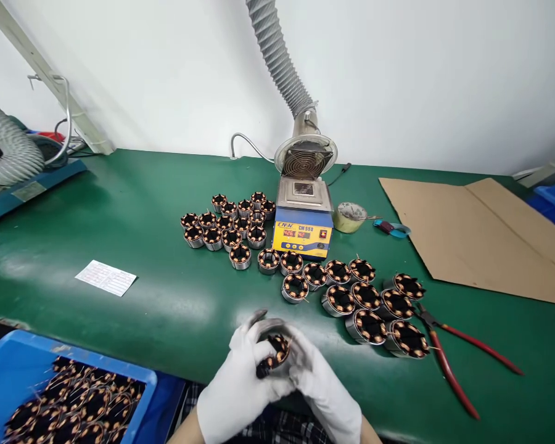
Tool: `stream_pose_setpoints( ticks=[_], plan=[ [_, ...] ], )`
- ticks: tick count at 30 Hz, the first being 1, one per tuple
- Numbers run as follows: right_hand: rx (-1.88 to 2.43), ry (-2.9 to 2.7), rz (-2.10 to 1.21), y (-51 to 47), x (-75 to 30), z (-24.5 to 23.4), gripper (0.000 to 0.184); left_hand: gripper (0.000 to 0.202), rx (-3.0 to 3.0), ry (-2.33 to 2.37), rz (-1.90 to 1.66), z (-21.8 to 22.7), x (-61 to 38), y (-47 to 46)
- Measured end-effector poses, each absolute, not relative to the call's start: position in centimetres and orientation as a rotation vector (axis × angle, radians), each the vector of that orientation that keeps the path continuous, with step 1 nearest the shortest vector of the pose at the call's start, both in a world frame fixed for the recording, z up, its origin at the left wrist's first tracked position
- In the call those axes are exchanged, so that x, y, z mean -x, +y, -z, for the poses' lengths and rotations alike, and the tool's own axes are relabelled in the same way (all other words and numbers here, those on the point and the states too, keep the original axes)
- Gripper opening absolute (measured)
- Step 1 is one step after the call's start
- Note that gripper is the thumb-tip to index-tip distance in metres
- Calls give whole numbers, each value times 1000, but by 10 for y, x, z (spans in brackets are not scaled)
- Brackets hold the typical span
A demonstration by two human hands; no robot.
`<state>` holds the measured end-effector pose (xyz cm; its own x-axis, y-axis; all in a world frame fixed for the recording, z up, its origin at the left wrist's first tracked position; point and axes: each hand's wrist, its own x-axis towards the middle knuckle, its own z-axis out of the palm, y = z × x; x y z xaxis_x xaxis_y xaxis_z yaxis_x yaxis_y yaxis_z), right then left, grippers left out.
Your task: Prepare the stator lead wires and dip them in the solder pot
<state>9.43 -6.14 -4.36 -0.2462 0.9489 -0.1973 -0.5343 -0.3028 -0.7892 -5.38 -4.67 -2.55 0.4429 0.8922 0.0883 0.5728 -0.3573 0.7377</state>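
Note:
Both my hands wear white gloves with greyed fingertips and meet at the near edge of the green table. Between them is a motor stator [280, 350], a ring with copper coils and a black inside. My left hand [247, 376] curls around its left side, thumb against the ring. My right hand [312, 370] closes on the right side, its fingers partly blurred. Just beyond the hands stands another stator [295, 288], with several more in a row to the right. A group of stators [224, 223] sits further back on the left.
A blue and yellow solder pot [303, 231] stands mid-table under a fume duct [282, 55]. Beside it is a small tin [350, 217]. Red-handled cutters [448, 351] and cardboard [481, 240] lie right. A paper slip [106, 278] and a blue bin [134, 370] of stators are left.

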Motion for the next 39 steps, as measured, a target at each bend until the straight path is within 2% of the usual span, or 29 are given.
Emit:
stream_pose_setpoints(
  ticks=[3, 4, 7, 8, 9, 12, 14, 18, 21, 22, 24, 25, 26, 29, 32, 35, 38, 39],
  plan=[
    [730, -606, -1934, -65, -82, 39, 55, 22, -1822, 1118, -574, 25, 52, -39],
    [747, -525, -1935, -66, -80, 38, 50, 29, -1784, 1152, -580, 27, 51, -39],
    [802, -367, -1907, -67, -80, 35, 44, 74, -1820, 1248, -630, 33, 49, -42],
    [800, -351, -1906, -67, -80, 35, 45, 82, -1834, 1243, -641, 34, 48, -44],
    [786, -340, -1908, -66, -81, 34, 45, 81, -1811, 1234, -644, 33, 47, -45],
    [704, -301, -1913, -66, -81, 36, 45, 37, -1533, 1261, -714, 29, 44, -41],
    [679, -270, -1937, -67, -82, 38, 44, 25, -1319, 1316, -768, 26, 43, -32],
    [627, -168, -2037, -70, -86, 44, 46, 34, -1126, 1417, -936, 25, 53, -16],
    [556, -52, -2090, -69, -88, 45, 43, 31, -1209, 1355, -780, 23, 61, -18],
    [548, -21, -2091, -68, -88, 44, 40, 42, -1290, 1290, -653, 21, 61, -21],
    [566, 5, -2061, -66, -87, 44, 35, 74, -1441, 1151, -472, 18, 55, -27],
    [583, 9, -2039, -66, -86, 44, 33, 79, -1473, 1110, -471, 16, 49, -30],
    [592, 5, -2027, -66, -86, 44, 32, 73, -1445, 1099, -514, 15, 43, -32],
    [567, -39, -2037, -67, -84, 46, 28, 29, -1059, 1210, -662, 16, 27, -30],
    [538, -92, -2072, -69, -85, 46, 31, 33, -801, 1263, -786, 23, 25, -22],
    [521, -104, -2121, -68, -88, 45, 41, 35, -751, 1263, -1056, 30, 34, -19],
    [505, 17, -2121, -65, -90, 46, 41, 31, -950, 1292, -902, 27, 42, -26],
    [504, 77, -2101, -65, -90, 46, 38, 43, -1090, 1258, -778, 25, 42, -30]
  ],
)
